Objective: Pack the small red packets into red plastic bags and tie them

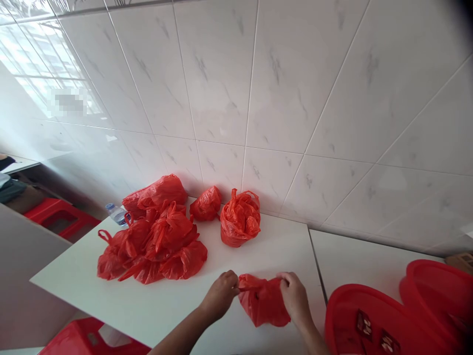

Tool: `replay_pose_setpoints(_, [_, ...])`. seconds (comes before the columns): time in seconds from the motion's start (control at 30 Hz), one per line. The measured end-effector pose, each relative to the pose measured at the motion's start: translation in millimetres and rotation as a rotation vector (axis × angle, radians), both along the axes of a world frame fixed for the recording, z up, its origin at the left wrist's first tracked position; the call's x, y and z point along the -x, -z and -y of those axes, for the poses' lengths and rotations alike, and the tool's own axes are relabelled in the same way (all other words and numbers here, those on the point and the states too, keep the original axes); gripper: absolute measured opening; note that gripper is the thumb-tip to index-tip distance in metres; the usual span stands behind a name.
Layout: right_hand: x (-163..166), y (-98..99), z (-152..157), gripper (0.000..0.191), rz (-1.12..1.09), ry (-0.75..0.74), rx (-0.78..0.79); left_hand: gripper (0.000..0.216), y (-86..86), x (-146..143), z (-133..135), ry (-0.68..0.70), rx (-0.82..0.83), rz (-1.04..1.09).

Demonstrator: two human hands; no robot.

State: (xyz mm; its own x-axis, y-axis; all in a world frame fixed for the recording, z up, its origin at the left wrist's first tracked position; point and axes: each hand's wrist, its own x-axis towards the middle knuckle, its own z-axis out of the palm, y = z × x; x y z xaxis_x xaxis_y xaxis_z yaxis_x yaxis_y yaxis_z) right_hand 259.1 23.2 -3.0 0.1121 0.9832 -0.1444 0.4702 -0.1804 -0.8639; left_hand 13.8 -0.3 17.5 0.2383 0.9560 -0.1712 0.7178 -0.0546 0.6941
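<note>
A red plastic bag (266, 305) lies on the white table (291, 236) in front of me, with something bulky inside that I cannot make out. My left hand (220, 295) is closed on a twisted strip of the bag at its upper left. At the upper right, my right hand (293, 296) pinches another part of the same bag between thumb and fingers. Between the two hands the plastic is drawn together, with a small dark gap showing.
Several filled red bags (166, 236) are heaped on the table's left. An open-topped red bag (241, 219) and a small red bag (207, 203) stand by the tiled wall. A bottle (116, 213) is behind the heap. Red basins (347, 305) sit at right, red stools (83, 340) at left.
</note>
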Motion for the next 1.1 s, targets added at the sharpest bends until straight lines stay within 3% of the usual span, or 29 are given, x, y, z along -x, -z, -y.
replay_pose_setpoints(0.07, [-13,15.2,1,0.028,0.190,0.065,-0.036,0.010,4.5,16,2,0.019,0.003,-0.145])
replay_pose_setpoints(0.13, [-21,27.8,6,0.031,0.262,0.039,-0.010,0.011,8.6,26,4,0.016,0.066,-0.246])
replay_pose_setpoints(0.27, [-25,41.6,14,0.037,0.198,0.036,-0.028,0.014,13.2,19,5,-0.040,0.105,-0.157])
replay_pose_setpoints(0.43, [-31,46.0,19,0.043,0.132,0.071,-0.069,0.092,29.8,-32,-4,0.120,0.068,0.039])
replay_pose_setpoints(0.5, [-33,47.9,23,0.043,0.101,0.057,-0.066,0.107,40.4,-50,-5,0.225,0.069,-0.009])
replay_pose_setpoints(0.57, [-35,50.7,29,0.044,0.063,0.046,-0.050,0.087,47.8,-57,-5,0.292,0.065,-0.088])
replay_pose_setpoints(0.63, [-38,54.2,36,0.046,0.027,0.044,-0.013,0.045,48.7,-52,-6,0.289,0.080,-0.158])
replay_pose_setpoints(0.67, [-40,55.8,39,0.048,0.012,0.042,0.007,0.028,46.5,-45,-7,0.262,0.090,-0.181])
replay_pose_setpoints(0.73, [-45,58.5,45,0.050,-0.007,0.040,0.051,0.017,37.0,-26,-11,0.188,0.085,-0.203])
replay_pose_setpoints(0.9, [-52,58.5,52,0.050,-0.004,0.046,0.181,0.018,-7.3,32,-39,0.024,-0.040,-0.222])
replay_pose_setpoints(1.1, [-53,45.4,54,0.049,-0.014,0.015,0.213,0.024,-66.7,96,-89,-0.172,-0.244,-0.307])
